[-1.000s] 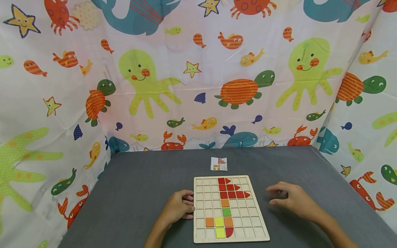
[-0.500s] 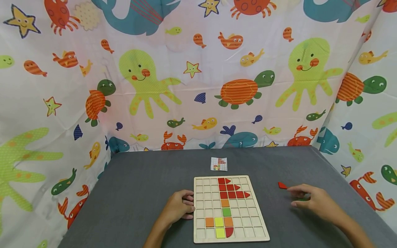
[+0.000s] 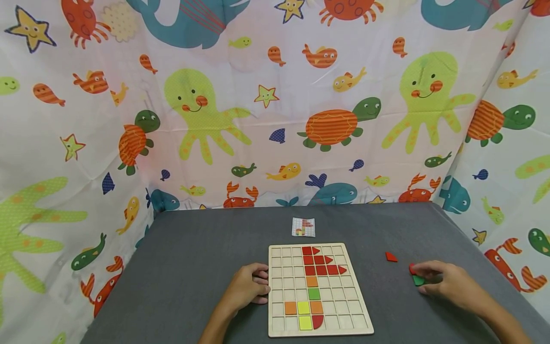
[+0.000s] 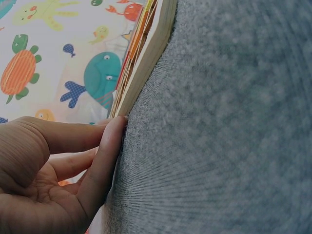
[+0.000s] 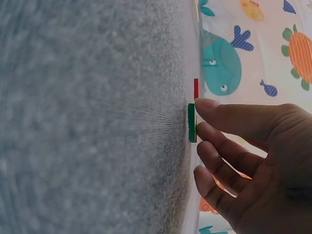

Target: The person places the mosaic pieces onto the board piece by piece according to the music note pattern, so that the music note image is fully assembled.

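Observation:
A wooden grid board lies on the table with several red, orange, yellow and green tiles set in its cells. My left hand pinches the board's left edge, thumb and forefinger meeting there in the left wrist view. To the right of the board, my right hand reaches over a green piece and a red piece, partly hidden by its fingers. In the right wrist view, the thumb tip comes right at the green piece, with the other fingers loosely bent behind. A red quarter-round piece lies farther left.
A small pattern card lies behind the board, showing a coloured grid figure. Grey cloth covers the table. A sea-animal curtain stands round its back and sides.
My right hand has moved right, away from the board. The red quarter-round piece came into sight first, then the other red piece and the green one. My left hand stays put.

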The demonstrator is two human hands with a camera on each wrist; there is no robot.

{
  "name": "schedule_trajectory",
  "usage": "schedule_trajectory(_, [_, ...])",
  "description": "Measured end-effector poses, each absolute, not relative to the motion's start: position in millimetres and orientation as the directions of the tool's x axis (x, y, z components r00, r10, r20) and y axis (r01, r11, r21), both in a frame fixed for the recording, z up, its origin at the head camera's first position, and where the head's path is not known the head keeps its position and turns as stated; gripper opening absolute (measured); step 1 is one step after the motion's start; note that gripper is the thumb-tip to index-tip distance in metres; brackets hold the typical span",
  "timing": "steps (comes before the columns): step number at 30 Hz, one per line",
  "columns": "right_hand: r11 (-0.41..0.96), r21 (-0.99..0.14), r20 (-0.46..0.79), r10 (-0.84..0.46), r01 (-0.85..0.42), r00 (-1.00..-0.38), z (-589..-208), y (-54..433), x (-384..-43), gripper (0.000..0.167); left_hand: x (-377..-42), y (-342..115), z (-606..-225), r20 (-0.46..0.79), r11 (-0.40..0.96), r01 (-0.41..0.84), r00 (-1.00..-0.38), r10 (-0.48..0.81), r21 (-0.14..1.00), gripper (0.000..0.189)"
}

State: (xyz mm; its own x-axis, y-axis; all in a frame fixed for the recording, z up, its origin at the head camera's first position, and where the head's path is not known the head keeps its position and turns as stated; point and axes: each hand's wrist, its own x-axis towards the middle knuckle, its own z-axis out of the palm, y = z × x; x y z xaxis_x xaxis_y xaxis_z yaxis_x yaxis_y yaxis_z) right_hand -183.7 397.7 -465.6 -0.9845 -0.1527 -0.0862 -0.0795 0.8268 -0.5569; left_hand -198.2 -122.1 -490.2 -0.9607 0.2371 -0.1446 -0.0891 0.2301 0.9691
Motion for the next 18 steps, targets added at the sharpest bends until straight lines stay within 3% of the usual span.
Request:
schedule_trajectory(9, [0.814, -0.575, -0.101, -0.162, -0.076, -0.982, -470.4, 401.0, -183.1, 0.041, -198.8, -122.3, -492.8, -0.139, 0.227, -0.083, -0.961, 0.239, 0.970, 0.057])
schedule_trajectory(18, [0.805, -0.581, -0.108, -0.226, -0.123, -0.968, -472.8, 401.6, -183.4, 0.028, -198.9, -122.3, -492.5, -0.138, 0.223, -0.084, -0.960, 0.242, 0.971, 0.057])
